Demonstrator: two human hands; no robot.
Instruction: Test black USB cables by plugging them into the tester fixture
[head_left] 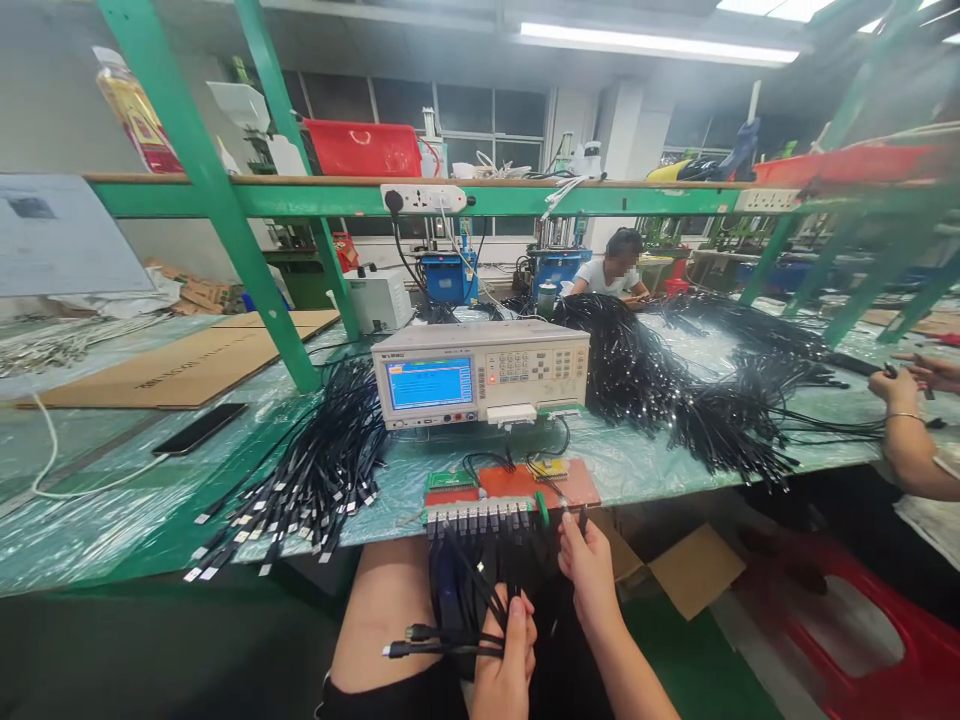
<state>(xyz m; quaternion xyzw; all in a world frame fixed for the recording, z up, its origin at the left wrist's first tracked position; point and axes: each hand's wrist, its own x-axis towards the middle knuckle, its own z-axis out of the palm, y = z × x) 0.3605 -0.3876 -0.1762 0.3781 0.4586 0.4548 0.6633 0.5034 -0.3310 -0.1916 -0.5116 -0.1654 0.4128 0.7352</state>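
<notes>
My left hand (511, 645) is closed around several black cables (457, 640), whose connector ends stick out to the left above my lap. At the table's front edge, my right hand (589, 565) pinches a small black cable plug (583, 518) beside the test board. A row of plugs sits in the sockets of the test fixture (480, 515), with their cables hanging down over the edge. The fixture rests on a reddish-brown board (581, 482). Behind it stands a cable tester (480, 375) with a lit blue screen. Whether the right-hand plug touches a socket, I cannot tell.
Black cable bundles lie left (322, 450) and right (645, 380) of the tester. A phone (199, 430) and cardboard (187, 360) lie at left. Green shelf posts (217, 220) rise from the table. A co-worker's hand (896, 390) works at right, near a red stool (832, 640).
</notes>
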